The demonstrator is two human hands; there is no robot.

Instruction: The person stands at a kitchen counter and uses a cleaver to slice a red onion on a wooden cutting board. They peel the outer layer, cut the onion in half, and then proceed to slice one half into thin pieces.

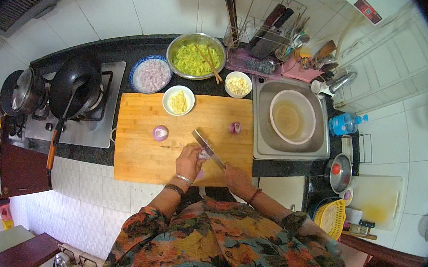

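Note:
My left hand [189, 162] holds a piece of red onion [203, 154] down on the wooden cutting board [140, 154]. In my right hand [238, 178] is the handle of a kitchen knife [208, 148], its blade against the onion piece beside my left fingertips. A peeled red onion [160, 133] lies on the board's left part, and a smaller onion piece [235, 128] on the right. Another purple piece shows partly near my left wrist. A white bowl of minced yellowish food [178, 101] stands on the board's far edge.
Behind the board stand a blue-rimmed bowl of chopped onion [150, 75], a steel bowl of shredded green vegetable [195, 59] with chopsticks, and a small bowl of garlic cloves [238, 85]. A black wok [76, 86] sits on the stove at left; a sink [265, 143] holding a basin is at right.

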